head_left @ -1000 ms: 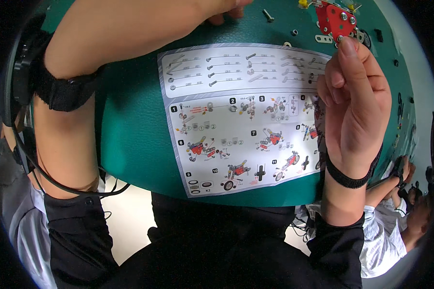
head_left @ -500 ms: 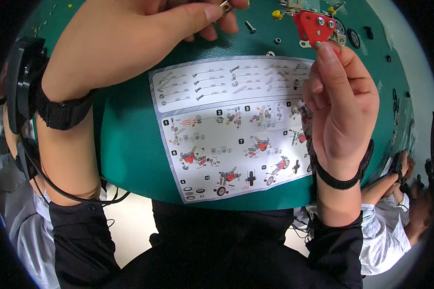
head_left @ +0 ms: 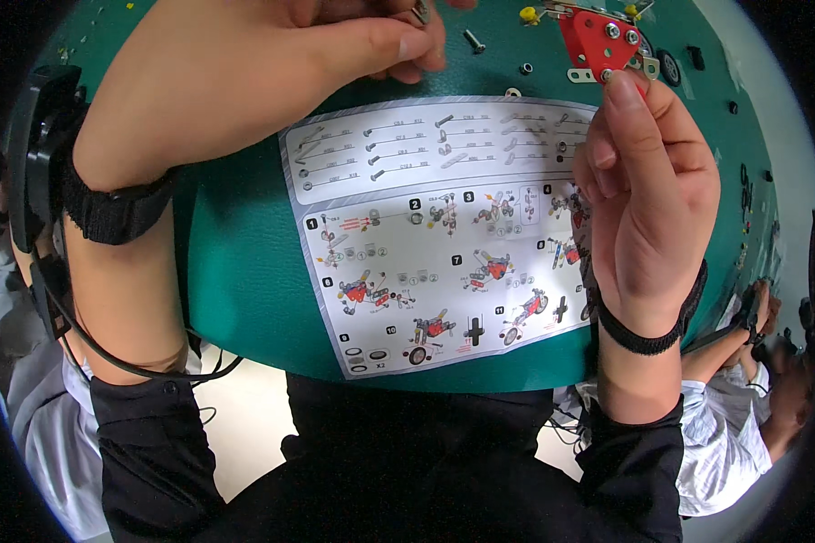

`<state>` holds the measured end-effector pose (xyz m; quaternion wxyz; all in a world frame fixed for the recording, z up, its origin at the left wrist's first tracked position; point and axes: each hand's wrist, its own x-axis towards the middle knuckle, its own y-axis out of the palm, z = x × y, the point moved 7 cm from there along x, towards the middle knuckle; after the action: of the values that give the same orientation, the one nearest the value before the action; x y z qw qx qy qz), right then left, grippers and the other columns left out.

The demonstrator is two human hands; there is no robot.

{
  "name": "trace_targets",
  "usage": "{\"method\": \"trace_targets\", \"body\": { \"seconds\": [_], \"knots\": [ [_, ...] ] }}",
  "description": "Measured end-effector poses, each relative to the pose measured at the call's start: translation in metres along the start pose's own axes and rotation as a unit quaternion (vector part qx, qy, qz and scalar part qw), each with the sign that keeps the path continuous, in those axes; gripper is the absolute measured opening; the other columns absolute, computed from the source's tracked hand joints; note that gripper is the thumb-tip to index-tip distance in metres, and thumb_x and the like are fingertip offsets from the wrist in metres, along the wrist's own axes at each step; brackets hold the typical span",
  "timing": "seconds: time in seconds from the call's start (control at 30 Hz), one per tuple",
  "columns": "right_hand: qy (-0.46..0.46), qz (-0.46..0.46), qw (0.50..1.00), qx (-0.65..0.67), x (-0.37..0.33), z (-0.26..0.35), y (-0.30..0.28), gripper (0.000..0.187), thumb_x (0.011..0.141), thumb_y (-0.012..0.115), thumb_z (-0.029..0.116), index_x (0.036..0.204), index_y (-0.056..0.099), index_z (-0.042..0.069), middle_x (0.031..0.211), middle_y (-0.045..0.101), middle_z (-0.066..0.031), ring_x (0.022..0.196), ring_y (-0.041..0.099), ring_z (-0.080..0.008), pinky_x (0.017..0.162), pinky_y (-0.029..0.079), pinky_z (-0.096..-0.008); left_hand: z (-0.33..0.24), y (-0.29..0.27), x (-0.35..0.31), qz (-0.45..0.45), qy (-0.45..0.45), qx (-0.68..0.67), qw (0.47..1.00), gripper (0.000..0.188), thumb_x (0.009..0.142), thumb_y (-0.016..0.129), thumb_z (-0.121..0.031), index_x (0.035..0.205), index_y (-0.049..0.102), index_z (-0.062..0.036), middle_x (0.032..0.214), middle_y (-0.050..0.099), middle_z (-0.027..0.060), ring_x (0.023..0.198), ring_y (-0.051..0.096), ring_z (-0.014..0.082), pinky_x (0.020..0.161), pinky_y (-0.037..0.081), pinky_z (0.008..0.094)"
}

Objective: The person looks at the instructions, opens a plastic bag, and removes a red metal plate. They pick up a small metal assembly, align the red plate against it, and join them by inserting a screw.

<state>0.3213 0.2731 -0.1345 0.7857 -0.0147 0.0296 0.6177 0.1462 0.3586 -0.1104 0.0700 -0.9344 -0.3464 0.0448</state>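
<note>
At the upper edge my left hand [head_left: 254, 77] pinches a small metal piece [head_left: 420, 12] between thumb and fingers; its full shape is hidden. My right hand [head_left: 652, 181], at the right, grips the lower corner of a red metal model assembly [head_left: 598, 41] with thumb and forefinger. Bolts, silver perforated strips and yellow ends show on that assembly, and its top runs out of view. Between the two hands lie a loose screw [head_left: 474, 41], a nut [head_left: 526, 68] and a small metal part [head_left: 513, 91] by the paper's top edge.
A printed instruction sheet [head_left: 371, 192] with assembly drawings lies on the green table [head_left: 235, 271] below my hands. Beyond the red assembly are a small black wheel [head_left: 668, 67] and black bits. Cables hang by my left forearm. Another person's arm [head_left: 711, 362] is at the right.
The red assembly and my right hand have shifted slightly right. The fingers of my left hand have moved a little, and the metal piece in them shows less.
</note>
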Motion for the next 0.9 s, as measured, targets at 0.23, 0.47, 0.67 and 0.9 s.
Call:
{"method": "trace_targets", "body": {
  "seconds": [0.23,0.47,0.67,0.9],
  "knots": [
    [-0.013,0.017,1.000,-0.006,0.006,-0.006,-0.015,0.017,0.100,0.060,0.019,0.104,0.066,0.004,0.071,0.050,0.0045,0.062,0.040,-0.0040,0.058,0.033,-0.0218,-0.009,0.004,-0.006,-0.011,0.022,0.142,0.990,0.021,0.093,0.063,0.003,0.111,0.060,0.0131,0.095,0.072,0.0186,0.089,0.071,0.0173,0.077,0.056,0.0244],
    [-0.011,0.009,1.000,-0.013,0.004,-0.005,-0.014,0.018,0.101,0.060,0.019,0.105,0.065,0.003,0.072,0.049,0.0044,0.062,0.038,-0.0042,0.058,0.032,-0.0219,-0.017,0.008,-0.010,0.009,0.036,0.211,0.977,0.019,0.092,0.067,-0.002,0.105,0.063,0.0120,0.089,0.072,0.0150,0.081,0.069,0.0122,0.068,0.054,0.0210],
    [-0.023,0.012,1.000,-0.002,0.001,0.003,-0.004,0.016,0.101,0.059,0.019,0.104,0.064,0.004,0.073,0.049,0.0043,0.061,0.037,-0.0043,0.058,0.032,-0.0217,-0.005,-0.008,-0.004,0.094,-0.012,0.046,0.994,0.018,0.093,0.068,-0.003,0.103,0.062,0.0106,0.086,0.070,0.0128,0.075,0.065,0.0084,0.064,0.052,0.0198],
    [-0.025,0.024,0.999,-0.003,0.003,0.002,-0.008,0.016,0.101,0.059,0.019,0.104,0.064,0.004,0.073,0.049,0.0043,0.061,0.037,-0.0043,0.058,0.032,-0.0215,-0.020,0.008,-0.006,-0.051,0.054,0.247,0.966,0.022,0.100,0.059,-0.013,0.105,0.061,0.0090,0.091,0.068,0.0121,0.077,0.065,0.0092,0.066,0.053,0.0221]
  ]
}}
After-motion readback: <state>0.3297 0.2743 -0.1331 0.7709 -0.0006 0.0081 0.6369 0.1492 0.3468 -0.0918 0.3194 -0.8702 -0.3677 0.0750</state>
